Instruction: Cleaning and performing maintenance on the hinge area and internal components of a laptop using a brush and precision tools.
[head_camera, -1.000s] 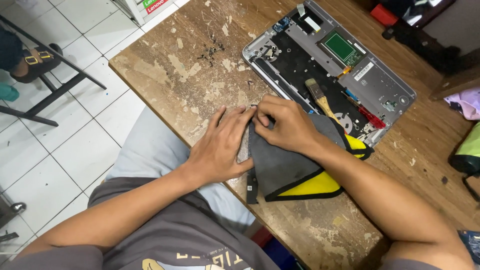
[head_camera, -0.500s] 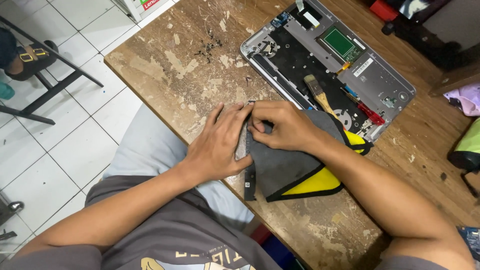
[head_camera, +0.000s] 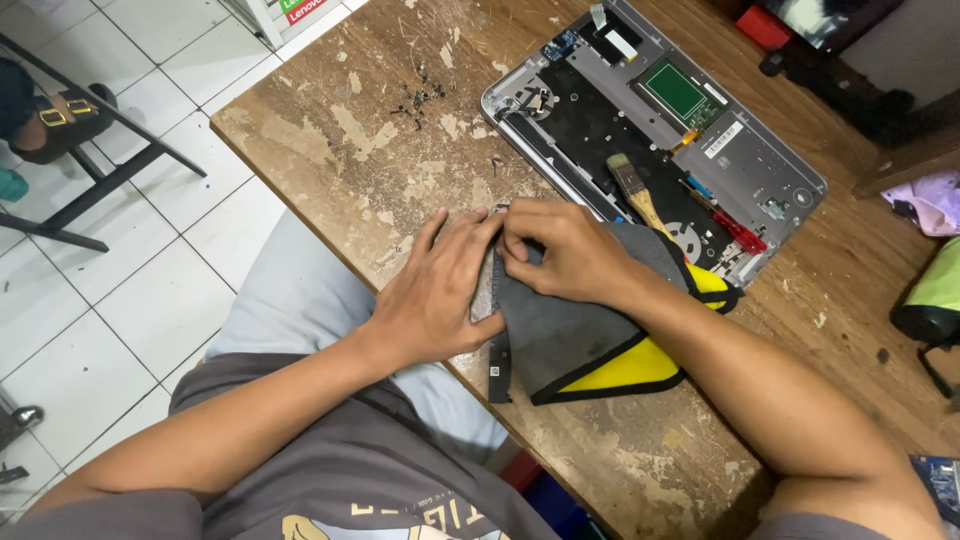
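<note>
Both hands (head_camera: 500, 275) w/ grey cloth (head_camera: 570, 335)

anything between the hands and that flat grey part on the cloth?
Nothing visible. Both the left hand and the right hand already touch the grey part at the left edge of the grey-and-yellow cloth. The brush and the opened laptop base lie farther back, apart from the hands.

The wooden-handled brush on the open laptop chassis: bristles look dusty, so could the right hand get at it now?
Probably yes: the wooden-handled brush lies uncovered just beyond the right hand, though that hand is pinching the grey cloth.
</note>
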